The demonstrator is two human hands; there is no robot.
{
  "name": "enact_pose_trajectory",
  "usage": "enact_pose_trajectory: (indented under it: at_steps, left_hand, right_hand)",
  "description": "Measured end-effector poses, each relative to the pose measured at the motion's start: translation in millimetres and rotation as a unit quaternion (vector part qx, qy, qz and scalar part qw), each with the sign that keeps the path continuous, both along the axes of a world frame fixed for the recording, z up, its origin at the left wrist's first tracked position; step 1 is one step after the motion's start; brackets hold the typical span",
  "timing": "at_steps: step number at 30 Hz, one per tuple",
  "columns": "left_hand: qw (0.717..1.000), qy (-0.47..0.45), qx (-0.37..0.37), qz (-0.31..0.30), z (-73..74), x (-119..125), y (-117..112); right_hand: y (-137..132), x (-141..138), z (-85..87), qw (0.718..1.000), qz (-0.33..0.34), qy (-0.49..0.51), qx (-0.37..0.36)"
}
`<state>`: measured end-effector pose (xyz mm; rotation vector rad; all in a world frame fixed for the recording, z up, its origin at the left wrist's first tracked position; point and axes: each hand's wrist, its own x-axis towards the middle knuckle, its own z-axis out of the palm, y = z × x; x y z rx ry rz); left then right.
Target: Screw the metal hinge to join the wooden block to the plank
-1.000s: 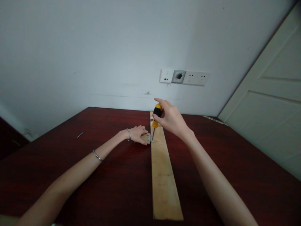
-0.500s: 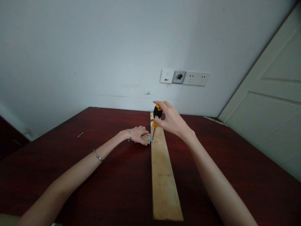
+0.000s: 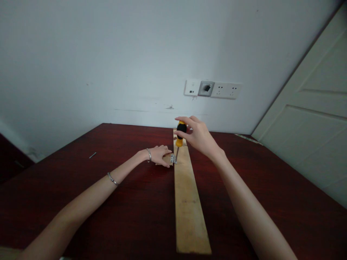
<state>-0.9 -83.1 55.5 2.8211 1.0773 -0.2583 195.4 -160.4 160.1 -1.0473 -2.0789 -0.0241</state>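
Note:
A long wooden board [image 3: 188,202] lies lengthwise on the dark red table. At its left edge a small metal hinge [image 3: 172,158] joins it to a short wooden piece [image 3: 168,159], mostly covered by my left hand [image 3: 158,155]. That hand grips the short piece, thumb on the near side and fingers on the far side. My right hand [image 3: 196,135] holds a yellow-and-black screwdriver [image 3: 181,130] by its handle, nearly upright. The screwdriver's tip meets the hinge leaf on the long board; the screw head under it is too small to make out.
The table [image 3: 130,216] reaches back to a white wall [image 3: 135,65] with several sockets [image 3: 226,90]. A small metal rod-like piece [image 3: 92,155] lies on the left of the table. A pale panelled door [image 3: 311,108] stands at the right.
My right thumb and fingers have shifted round the screwdriver's handle, and the handle has turned and stands slightly differently. My left hand and the boards have stayed in place.

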Motion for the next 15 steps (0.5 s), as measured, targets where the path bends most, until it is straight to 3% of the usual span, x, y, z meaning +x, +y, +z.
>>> enact_pose_trajectory:
  at_steps: [7,15]
  left_hand:
    - [1.0,-0.001,-0.009,-0.001,2.4,0.5,-1.6]
    - [1.0,0.003,-0.006,-0.006,2.9,0.2,-1.7]
  right_hand:
    - [-1.2,2.4,1.7,0.998,0.053,0.02,-0.015]
    - [-1.4,1.6,1.9,1.0,-0.019,0.012,0.014]
